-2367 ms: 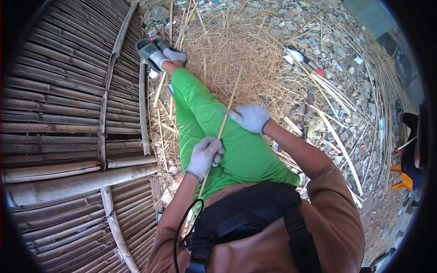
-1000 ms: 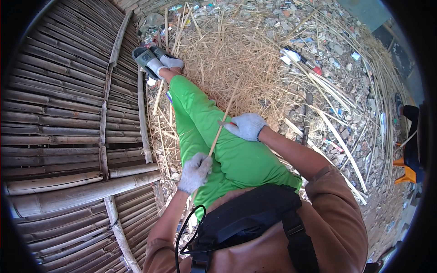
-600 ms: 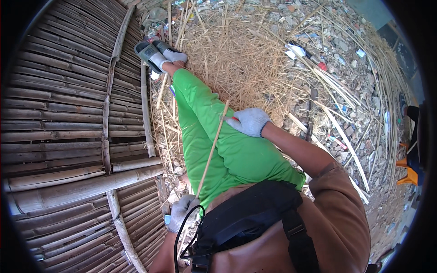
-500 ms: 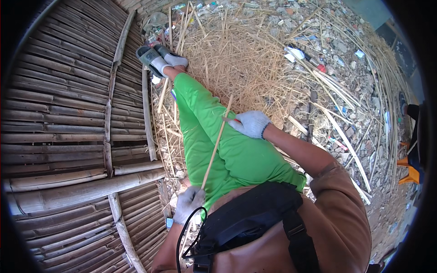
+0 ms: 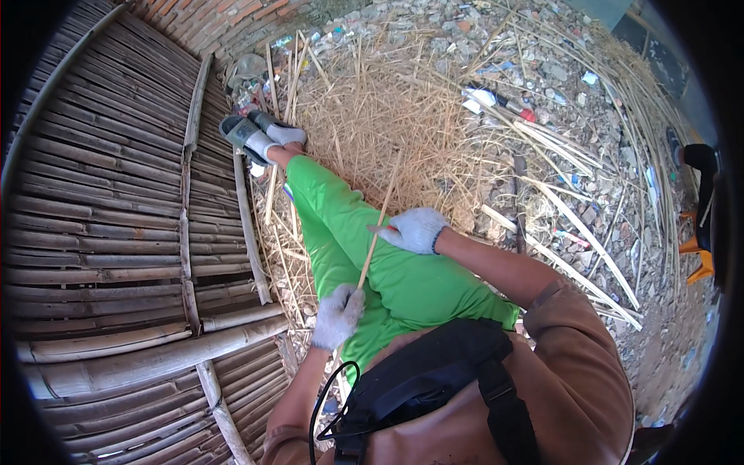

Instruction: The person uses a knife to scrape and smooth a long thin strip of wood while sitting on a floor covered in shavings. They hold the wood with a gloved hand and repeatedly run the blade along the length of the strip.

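Note:
A thin, pale bamboo strip slants across my legs in green trousers. Its lower end is in the closed fingers of my left hand, in a whitish knit glove, above my lap. In a matching glove, my right hand is closed round a small knife over my thigh. The short blade lies against the strip partway up, and a bit of reddish handle shows at the fingers. Most of the handle is hidden in the glove.
A bamboo-slat panel fills the left side. Straw-like shavings cover the ground past my legs. Split bamboo lengths lie on rubble and litter at right. A brick wall stands far left; an orange object is at the right edge.
My two hands are closer together, the left one having moved forward with the strip. More of the strip's far end now extends beyond the knife. The whole view has shifted slightly.

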`<action>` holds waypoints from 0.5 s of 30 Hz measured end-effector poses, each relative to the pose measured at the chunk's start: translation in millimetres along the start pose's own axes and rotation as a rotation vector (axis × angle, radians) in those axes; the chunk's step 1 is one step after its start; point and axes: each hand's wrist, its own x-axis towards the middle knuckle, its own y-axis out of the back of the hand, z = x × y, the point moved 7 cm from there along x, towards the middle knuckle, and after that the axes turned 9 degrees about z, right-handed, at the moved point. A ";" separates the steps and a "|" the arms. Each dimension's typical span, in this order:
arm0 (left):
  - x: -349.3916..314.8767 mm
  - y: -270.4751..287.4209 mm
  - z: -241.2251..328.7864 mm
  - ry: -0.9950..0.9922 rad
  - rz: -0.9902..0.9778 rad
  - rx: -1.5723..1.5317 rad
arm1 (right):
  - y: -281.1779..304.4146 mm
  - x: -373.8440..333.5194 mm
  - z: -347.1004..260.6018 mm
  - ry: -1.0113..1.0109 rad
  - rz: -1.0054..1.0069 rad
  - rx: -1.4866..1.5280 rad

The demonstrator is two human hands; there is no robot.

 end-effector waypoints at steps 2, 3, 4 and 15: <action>-36.4 16.0 -18.6 -0.067 0.081 0.079 | -2.2 2.9 1.8 -0.007 0.036 0.018; -55.6 23.7 -30.4 -0.101 0.112 0.122 | -2.0 3.6 2.1 -0.016 0.029 0.018; -78.0 32.4 -57.1 -0.065 0.128 0.144 | 0.5 3.5 0.4 -0.025 0.018 0.020; -149.2 62.8 -86.2 -0.051 0.152 0.146 | 5.0 0.6 -7.8 0.033 0.000 0.017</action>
